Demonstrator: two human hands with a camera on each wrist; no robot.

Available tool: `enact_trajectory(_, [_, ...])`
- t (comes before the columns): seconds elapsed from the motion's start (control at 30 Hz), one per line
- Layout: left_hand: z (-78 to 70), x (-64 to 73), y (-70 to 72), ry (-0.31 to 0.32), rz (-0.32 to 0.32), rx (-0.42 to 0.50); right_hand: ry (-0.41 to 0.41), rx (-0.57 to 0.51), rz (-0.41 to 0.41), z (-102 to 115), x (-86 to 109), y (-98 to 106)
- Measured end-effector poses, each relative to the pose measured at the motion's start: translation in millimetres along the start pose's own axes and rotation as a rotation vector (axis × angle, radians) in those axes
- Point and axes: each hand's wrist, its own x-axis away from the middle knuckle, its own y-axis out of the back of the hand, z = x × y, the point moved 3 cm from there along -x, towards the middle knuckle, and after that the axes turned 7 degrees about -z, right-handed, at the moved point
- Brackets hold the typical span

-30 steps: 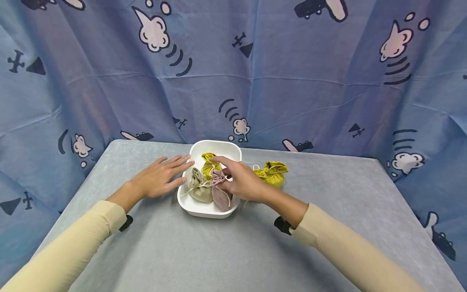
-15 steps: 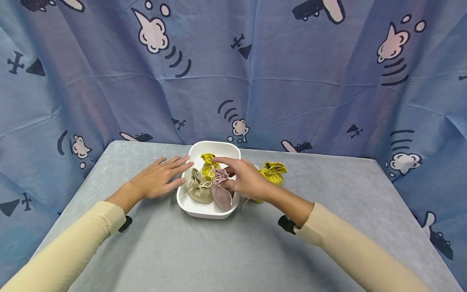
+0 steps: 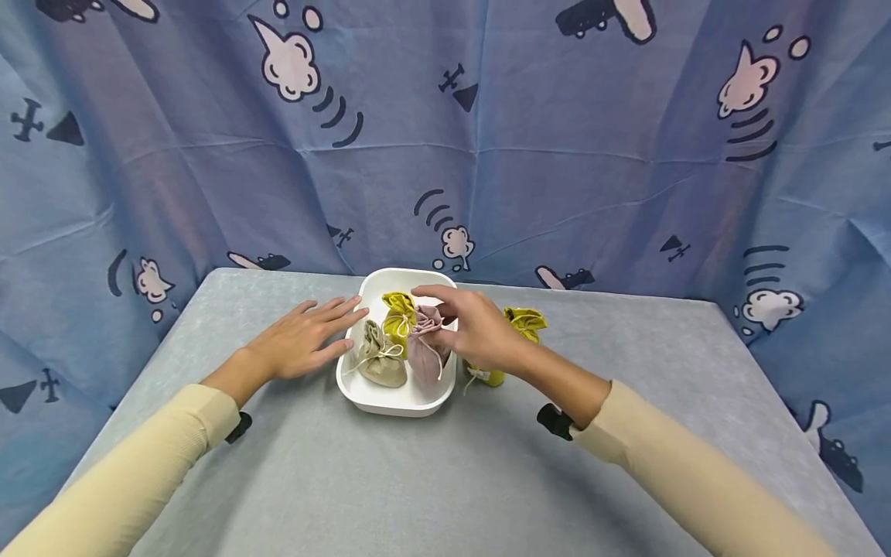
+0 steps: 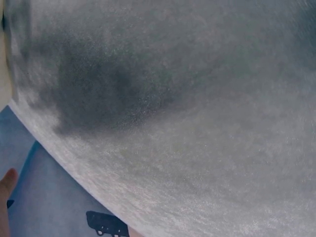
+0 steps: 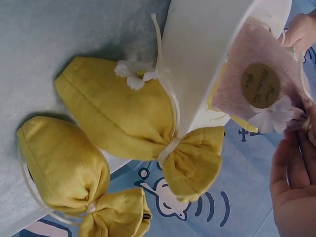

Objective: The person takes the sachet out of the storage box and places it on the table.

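In the head view my right hand (image 3: 480,331) pinches the gathered neck of a dusty-pink drawstring pouch (image 3: 423,362), which hangs upright over the right side of a white tub (image 3: 397,407). The right wrist view shows a round brown label (image 5: 260,85) and a white fabric flower (image 5: 274,114) on this pouch. Inside the tub are a beige pouch (image 3: 383,370) and a yellow pouch (image 3: 398,312). My left hand (image 3: 299,340) has its fingers extended at the tub's left rim, holding nothing. Only a digit of a hand (image 4: 7,190) enters the left wrist view.
Two yellow pouches lie right of the tub, the near one (image 5: 123,111) beside its wall and the other one (image 5: 64,165) farther off, partly hidden by my right arm in the head view. A grey cloth-covered table (image 3: 390,487) meets a blue printed curtain (image 3: 557,193) behind.
My right hand has moved slightly right and up, lifting the pink pouch by its neck away from the beige one. The left hand stays where it was.
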Motion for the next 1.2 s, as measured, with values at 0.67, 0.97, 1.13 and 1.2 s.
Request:
enact_trajectory(0.67, [-0.7, 0.1, 0.6, 0.0, -0.002, -0.001, 0.079, -0.08, -0.315, 14.9, 10.1, 59.8])
enact_trajectory(0.97, [-1.3, -0.1, 1.4, 0.005, 0.002, 0.003, 0.061, -0.009, -0.384, -0.1, 28.9, 83.4])
enact_trajectory(1.13, [-1.0, -0.3, 0.2, 0.006, 0.006, 0.0, 0.092, 0.025, -0.434, -7.7, 44.7, 96.3])
enact_trajectory(1.2, [-0.6, 0.3, -0.5, 0.006, 0.005, -0.005, 0.092, 0.041, -0.443, -12.4, 50.3, 100.4])
